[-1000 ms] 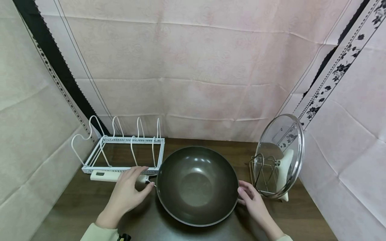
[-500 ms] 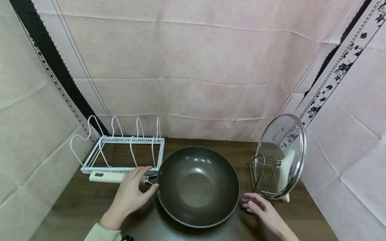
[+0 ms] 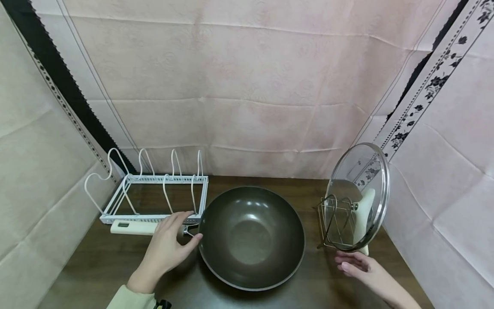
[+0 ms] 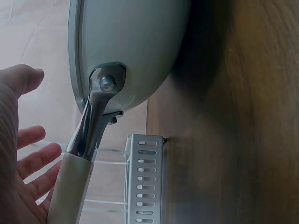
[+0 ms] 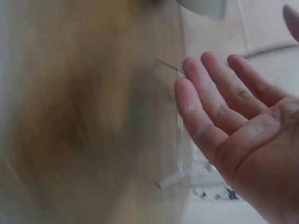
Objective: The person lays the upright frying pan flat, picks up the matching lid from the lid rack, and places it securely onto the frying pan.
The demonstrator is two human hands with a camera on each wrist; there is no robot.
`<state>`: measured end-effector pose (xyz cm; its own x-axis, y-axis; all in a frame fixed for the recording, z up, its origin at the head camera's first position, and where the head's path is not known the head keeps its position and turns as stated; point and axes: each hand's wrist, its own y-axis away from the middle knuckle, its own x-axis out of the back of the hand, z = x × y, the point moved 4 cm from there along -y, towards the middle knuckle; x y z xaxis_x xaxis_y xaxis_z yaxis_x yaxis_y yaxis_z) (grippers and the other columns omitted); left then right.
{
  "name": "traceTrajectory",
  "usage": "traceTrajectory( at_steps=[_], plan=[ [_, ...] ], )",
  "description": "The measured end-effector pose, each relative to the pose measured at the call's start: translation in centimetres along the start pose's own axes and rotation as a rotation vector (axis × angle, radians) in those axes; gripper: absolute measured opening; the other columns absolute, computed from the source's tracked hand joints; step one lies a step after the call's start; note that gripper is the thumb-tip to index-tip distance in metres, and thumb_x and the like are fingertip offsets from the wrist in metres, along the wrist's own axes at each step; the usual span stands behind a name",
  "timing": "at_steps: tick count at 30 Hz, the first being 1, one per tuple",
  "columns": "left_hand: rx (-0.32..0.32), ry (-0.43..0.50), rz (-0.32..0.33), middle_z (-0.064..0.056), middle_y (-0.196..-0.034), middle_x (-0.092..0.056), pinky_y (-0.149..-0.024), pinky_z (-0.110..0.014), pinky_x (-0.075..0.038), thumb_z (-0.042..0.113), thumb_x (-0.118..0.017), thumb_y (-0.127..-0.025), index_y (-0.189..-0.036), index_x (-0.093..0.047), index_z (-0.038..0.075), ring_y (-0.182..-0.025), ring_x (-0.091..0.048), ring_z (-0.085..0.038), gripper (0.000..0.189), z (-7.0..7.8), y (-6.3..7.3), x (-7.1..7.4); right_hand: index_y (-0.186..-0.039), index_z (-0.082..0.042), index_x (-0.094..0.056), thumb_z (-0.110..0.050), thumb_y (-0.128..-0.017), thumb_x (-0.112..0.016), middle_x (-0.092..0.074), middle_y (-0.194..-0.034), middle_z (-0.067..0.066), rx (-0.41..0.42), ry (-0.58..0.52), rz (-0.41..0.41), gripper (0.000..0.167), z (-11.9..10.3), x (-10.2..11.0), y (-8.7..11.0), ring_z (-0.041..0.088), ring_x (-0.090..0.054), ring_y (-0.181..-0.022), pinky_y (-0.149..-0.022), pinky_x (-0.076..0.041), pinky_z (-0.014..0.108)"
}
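Note:
A dark wok (image 3: 252, 240) with a pale outside stands upright on the wooden surface, its cream handle (image 3: 133, 227) pointing left. My left hand (image 3: 167, 249) lies over that handle near the metal neck (image 4: 91, 126); the fingers are extended and the thumb reaches toward the rim. In the left wrist view the fingers stay loose beside the handle rather than curling round it. My right hand (image 3: 362, 270) holds nothing, its fingers loosely extended just below a glass lid (image 3: 386, 189). The lid stands on edge in a gold wire rack (image 3: 321, 219), its pale upright handle (image 3: 364, 214) facing right.
A white metal rack (image 3: 115, 218) with upright wire loops stands behind the wok handle at left. Pale cloth walls (image 3: 247, 86) enclose the back and both sides of the wooden surface (image 3: 96, 262).
My right hand has left the wok's right rim and moved right, to below the glass lid. My left hand has stayed over the handle, and the wok has kept its place.

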<state>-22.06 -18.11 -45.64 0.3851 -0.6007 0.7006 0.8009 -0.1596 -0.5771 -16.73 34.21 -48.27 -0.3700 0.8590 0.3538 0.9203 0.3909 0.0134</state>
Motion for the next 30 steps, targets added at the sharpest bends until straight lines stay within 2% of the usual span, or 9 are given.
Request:
traceTrajectory(
  at_steps=[4, 7, 9, 12, 17, 20, 24, 27, 30],
  plan=[
    [-0.006, -0.002, 0.001, -0.005, -0.121, -0.058, -0.094, -0.050, -0.036, 0.048, -0.076, -0.078, -0.130, -0.058, 0.015, -0.113, -0.053, -0.028, 0.064, 0.1, -0.1, -0.1, -0.130, 0.017, -0.045, -0.004, -0.102, -0.044, -0.061, -0.126, 0.011, -0.032, 0.040, -0.030, 0.035, -0.3, 1.9, 1.1, 0.018, -0.062, -0.110, -0.088, -0.051, 0.030],
    [-0.010, -0.006, -0.003, -0.005, -0.122, -0.058, -0.094, -0.050, -0.036, 0.048, -0.075, -0.078, -0.130, -0.058, 0.015, -0.113, -0.053, -0.028, 0.064, 0.3, -0.1, -0.2, -0.130, 0.021, -0.042, -0.005, -0.104, -0.040, -0.064, -0.122, -0.007, -0.041, 0.027, -0.033, 0.037, -0.3, 3.1, 1.7, 0.014, -0.062, -0.110, -0.088, -0.051, 0.032],
    [-0.010, -0.007, -0.003, -0.005, -0.121, -0.058, -0.094, -0.050, -0.036, 0.048, -0.075, -0.078, -0.130, -0.058, 0.014, -0.112, -0.053, -0.028, 0.064, 0.3, -0.1, -0.3, -0.129, 0.025, -0.039, -0.006, -0.105, -0.036, -0.064, -0.121, -0.011, -0.053, 0.006, -0.017, 0.039, -0.4, 3.8, 1.8, 0.013, -0.062, -0.109, -0.088, -0.051, 0.033],
    [-0.005, -0.004, -0.010, -0.005, -0.121, -0.058, -0.093, -0.051, -0.036, 0.048, -0.075, -0.079, -0.130, -0.058, 0.014, -0.113, -0.053, -0.028, 0.064, 0.5, -0.1, -0.3, -0.128, 0.027, -0.037, -0.010, -0.106, -0.032, -0.065, -0.122, 0.003, -0.083, 0.010, 0.023, 0.043, -0.4, 4.4, 1.7, 0.014, -0.064, -0.107, -0.087, -0.052, 0.035],
    [0.002, 0.001, -0.026, -0.005, -0.122, -0.057, -0.095, -0.052, -0.036, 0.049, -0.074, -0.080, -0.131, -0.056, 0.015, -0.114, -0.052, -0.027, 0.064, 0.6, -0.1, -0.5, -0.124, 0.022, -0.046, -0.024, -0.107, -0.034, -0.059, -0.120, 0.030, -0.194, 0.087, 0.166, 0.051, -0.4, 4.8, 1.0, 0.012, -0.066, -0.098, -0.083, -0.053, 0.034],
    [-0.001, 0.005, -0.023, -0.005, -0.122, -0.058, -0.096, -0.052, -0.036, 0.050, -0.074, -0.080, -0.131, -0.056, 0.014, -0.114, -0.052, -0.027, 0.065, 0.9, -0.2, -0.6, -0.122, 0.016, -0.050, -0.028, -0.106, -0.038, -0.060, -0.117, 0.029, -0.221, 0.127, 0.267, 0.048, -0.5, 5.1, 0.5, 0.010, -0.067, -0.094, -0.080, -0.054, 0.032],
    [-0.009, 0.021, -0.017, -0.005, -0.123, -0.058, -0.097, -0.052, -0.036, 0.049, -0.074, -0.080, -0.132, -0.056, 0.014, -0.114, -0.052, -0.027, 0.065, 1.4, -0.3, -0.6, -0.126, 0.012, -0.045, -0.024, -0.106, -0.041, -0.058, -0.118, 0.029, -0.161, 0.130, 0.365, 0.042, -0.8, 5.3, -0.1, 0.013, -0.068, -0.090, -0.077, -0.056, 0.034],
    [-0.014, 0.038, -0.016, -0.004, -0.123, -0.057, -0.096, -0.051, -0.036, 0.049, -0.074, -0.080, -0.132, -0.056, 0.015, -0.115, -0.052, -0.027, 0.065, 1.9, -0.5, -0.8, -0.135, 0.013, -0.036, -0.024, -0.106, -0.041, -0.053, -0.121, 0.037, -0.127, 0.137, 0.405, 0.047, -1.1, 5.5, -0.5, 0.010, -0.067, -0.088, -0.075, -0.056, 0.032],
    [-0.020, 0.049, -0.015, -0.004, -0.123, -0.057, -0.095, -0.051, -0.038, 0.050, -0.073, -0.080, -0.132, -0.056, 0.014, -0.114, -0.053, -0.027, 0.065, 2.6, -0.8, -1.1, -0.141, 0.010, -0.031, -0.031, -0.104, -0.043, -0.050, -0.126, 0.037, -0.152, 0.181, 0.444, 0.056, -1.4, 5.9, -0.9, 0.005, -0.064, -0.086, -0.073, -0.054, 0.026]
  ],
)
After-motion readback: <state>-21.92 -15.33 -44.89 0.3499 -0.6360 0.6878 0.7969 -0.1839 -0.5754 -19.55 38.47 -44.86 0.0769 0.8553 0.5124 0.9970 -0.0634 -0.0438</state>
